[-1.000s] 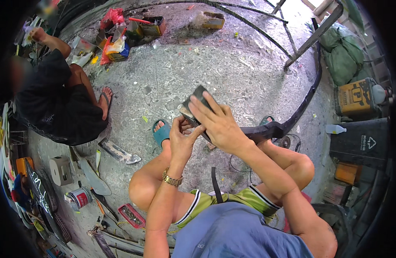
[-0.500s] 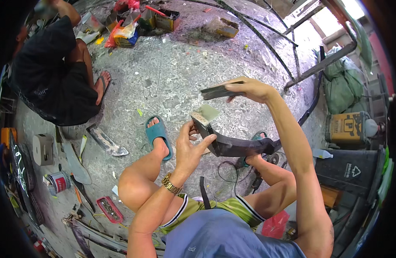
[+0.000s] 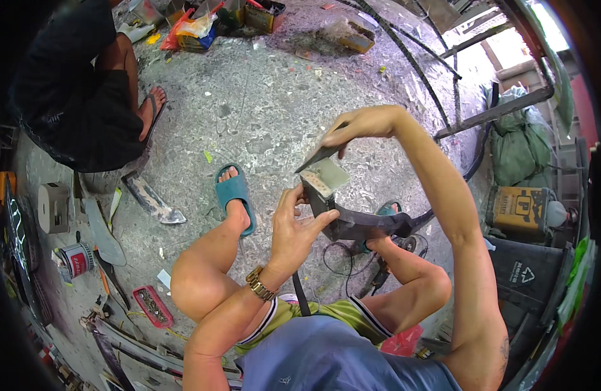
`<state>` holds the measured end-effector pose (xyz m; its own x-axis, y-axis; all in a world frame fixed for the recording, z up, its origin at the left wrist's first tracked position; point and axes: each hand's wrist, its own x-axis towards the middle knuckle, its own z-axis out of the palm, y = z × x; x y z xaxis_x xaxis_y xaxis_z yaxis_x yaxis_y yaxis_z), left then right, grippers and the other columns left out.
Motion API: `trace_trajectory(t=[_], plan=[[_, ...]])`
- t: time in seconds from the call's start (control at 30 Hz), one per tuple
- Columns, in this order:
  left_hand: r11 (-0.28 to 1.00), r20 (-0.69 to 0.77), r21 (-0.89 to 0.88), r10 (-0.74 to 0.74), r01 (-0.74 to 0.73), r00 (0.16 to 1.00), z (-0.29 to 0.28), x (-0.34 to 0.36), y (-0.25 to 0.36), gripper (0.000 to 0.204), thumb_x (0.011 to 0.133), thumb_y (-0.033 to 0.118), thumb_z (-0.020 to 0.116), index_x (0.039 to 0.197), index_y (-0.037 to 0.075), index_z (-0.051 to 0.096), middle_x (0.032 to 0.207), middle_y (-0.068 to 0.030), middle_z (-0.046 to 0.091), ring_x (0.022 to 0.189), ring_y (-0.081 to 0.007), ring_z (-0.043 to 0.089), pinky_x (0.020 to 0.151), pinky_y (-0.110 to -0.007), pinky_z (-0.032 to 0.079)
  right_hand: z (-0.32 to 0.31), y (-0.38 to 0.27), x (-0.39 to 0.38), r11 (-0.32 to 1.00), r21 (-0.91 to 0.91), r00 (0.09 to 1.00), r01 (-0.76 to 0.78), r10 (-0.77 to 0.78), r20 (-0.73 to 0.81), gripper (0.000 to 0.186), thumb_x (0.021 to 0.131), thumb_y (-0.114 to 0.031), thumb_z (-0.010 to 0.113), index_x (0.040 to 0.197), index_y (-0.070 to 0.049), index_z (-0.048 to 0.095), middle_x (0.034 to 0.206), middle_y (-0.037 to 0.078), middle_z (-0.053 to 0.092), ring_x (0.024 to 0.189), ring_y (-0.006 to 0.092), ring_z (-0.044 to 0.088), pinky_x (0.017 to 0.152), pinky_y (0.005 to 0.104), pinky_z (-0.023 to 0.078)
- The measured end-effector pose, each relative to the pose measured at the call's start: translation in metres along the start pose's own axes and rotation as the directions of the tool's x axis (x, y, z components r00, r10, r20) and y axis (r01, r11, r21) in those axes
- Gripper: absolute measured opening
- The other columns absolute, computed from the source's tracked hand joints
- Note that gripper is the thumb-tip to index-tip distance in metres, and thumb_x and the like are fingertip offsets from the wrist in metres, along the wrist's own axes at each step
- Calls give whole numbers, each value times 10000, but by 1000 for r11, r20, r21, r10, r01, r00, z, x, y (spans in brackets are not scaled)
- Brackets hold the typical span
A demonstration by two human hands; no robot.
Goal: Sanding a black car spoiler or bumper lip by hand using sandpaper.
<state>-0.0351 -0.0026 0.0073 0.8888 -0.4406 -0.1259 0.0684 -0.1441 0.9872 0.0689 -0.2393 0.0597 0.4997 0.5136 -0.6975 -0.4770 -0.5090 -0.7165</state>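
My left hand [image 3: 296, 227] is closed on one end of a long curved black plastic part [image 3: 372, 223], its thumb pressed along the near side. A rough beige patch [image 3: 317, 184] covers the part's raised end. Out of that end juts a pale, translucent flat piece [image 3: 334, 173]. In my right hand [image 3: 364, 125] is a dark flat rectangular pad [image 3: 319, 158], gripped with the fingers over its upper end. It is tilted steeply, and its lower edge is at the patched end; I cannot tell whether they touch. The part's far end runs toward my right knee.
On the left, a person in dark clothes sits near a scraper-like blade [image 3: 152, 201], a can [image 3: 76, 259] and a red tray [image 3: 152, 306] of small bits. A corded power tool [image 3: 382, 274] lies by my right foot. A metal frame [image 3: 493, 114] and battery box [image 3: 522, 210] stand right.
My right hand has brought the dark pad down and left, from flat above the part to steeply tilted at its patched end. My left hand and the part have shifted slightly right.
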Motion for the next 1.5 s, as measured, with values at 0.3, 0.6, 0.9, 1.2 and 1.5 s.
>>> trace_trajectory(t=[0.3, 0.6, 0.9, 1.2, 1.5], plan=[[1000, 13, 28, -3, 3, 1000, 4, -2, -1, 632, 756, 244, 843, 1240, -44, 557, 1088, -127, 611, 1020, -231, 607, 846, -342, 476, 1, -5, -8, 999, 35, 1000, -12, 13, -20, 635, 950, -534, 578, 1266, 13, 641, 1202, 128, 670, 1130, 194, 580, 988, 297, 432], [999, 6, 9, -39, 39, 999, 3, -2, 1, 639, 745, 207, 853, 1260, -28, 558, 1104, -73, 636, 1024, -157, 566, 848, -292, 408, -1, 5, -2, 998, 47, 997, 50, -52, 48, 585, 968, -480, 572, 1277, 13, 634, 1209, 117, 675, 1060, 182, 594, 980, 318, 440], [1000, -7, -7, 2, -2, 1000, 5, -4, 1, 602, 742, 226, 852, 1212, -27, 573, 1071, -113, 618, 989, -221, 602, 806, -326, 446, 1, 5, -7, 990, 1, 990, 140, -140, 37, 572, 970, -487, 572, 1223, 18, 665, 1124, 93, 690, 985, 161, 603, 885, 303, 492], [1000, -6, -19, -10, 10, 1000, 7, -4, -1, 641, 758, 222, 846, 1265, -33, 549, 1112, -106, 614, 1023, -192, 584, 815, -314, 435, -9, 10, -8, 997, -19, 997, 73, -73, 11, 538, 983, -446, 568, 1249, 14, 651, 1143, 111, 689, 1014, 166, 604, 910, 324, 495], [1000, -3, 4, 11, -11, 1000, 7, -2, 3, 636, 776, 215, 826, 1279, -47, 538, 1110, -101, 598, 1025, -205, 579, 815, -330, 444, -7, -8, 7, 995, -80, 994, 55, -47, 95, 555, 997, -466, 534, 1253, 12, 651, 1125, 97, 694, 1014, 161, 599, 912, 319, 483]])
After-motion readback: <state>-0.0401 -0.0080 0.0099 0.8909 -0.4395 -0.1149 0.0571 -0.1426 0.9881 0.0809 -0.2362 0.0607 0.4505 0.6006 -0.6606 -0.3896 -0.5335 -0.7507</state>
